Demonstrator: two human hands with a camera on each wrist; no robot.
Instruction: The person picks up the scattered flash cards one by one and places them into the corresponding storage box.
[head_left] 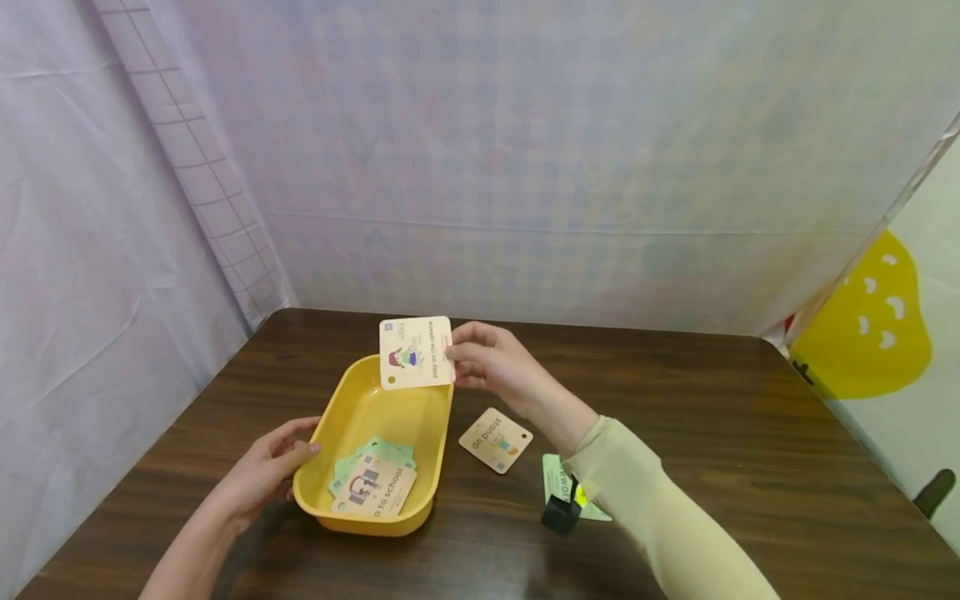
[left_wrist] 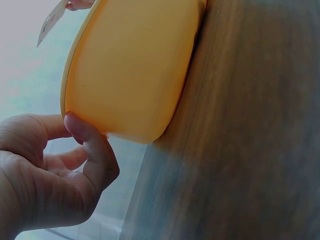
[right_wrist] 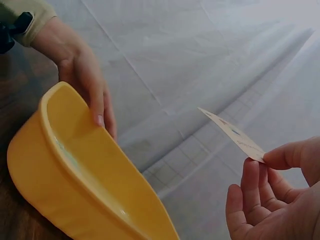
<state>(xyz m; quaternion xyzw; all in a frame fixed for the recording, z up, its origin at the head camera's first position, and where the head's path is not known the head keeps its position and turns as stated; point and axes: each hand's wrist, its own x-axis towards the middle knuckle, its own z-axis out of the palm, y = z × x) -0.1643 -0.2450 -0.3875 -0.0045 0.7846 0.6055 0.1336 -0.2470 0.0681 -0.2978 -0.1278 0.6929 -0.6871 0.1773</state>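
Note:
A cream picture card (head_left: 414,352), printed with a child and English words, is pinched by one edge in my right hand (head_left: 498,367). It hovers above the far end of a yellow plastic basin (head_left: 324,510). My left hand (head_left: 273,467) grips the basin's left rim between thumb and fingers, as the left wrist view shows with the basin's outer wall (left_wrist: 132,70). Inside the near end lies a cream card (head_left: 382,492) reading "to school", overlapping several green cards (head_left: 393,452). In the right wrist view the held card (right_wrist: 235,135) is seen nearly edge-on.
On the dark wooden table (head_left: 720,417), right of the basin, lies a "stand up" card (head_left: 497,440). Beyond it a green card (head_left: 553,479) is partly covered by my right sleeve and a black strapped device (head_left: 561,512). A pale curtain (head_left: 525,167) hangs behind the table.

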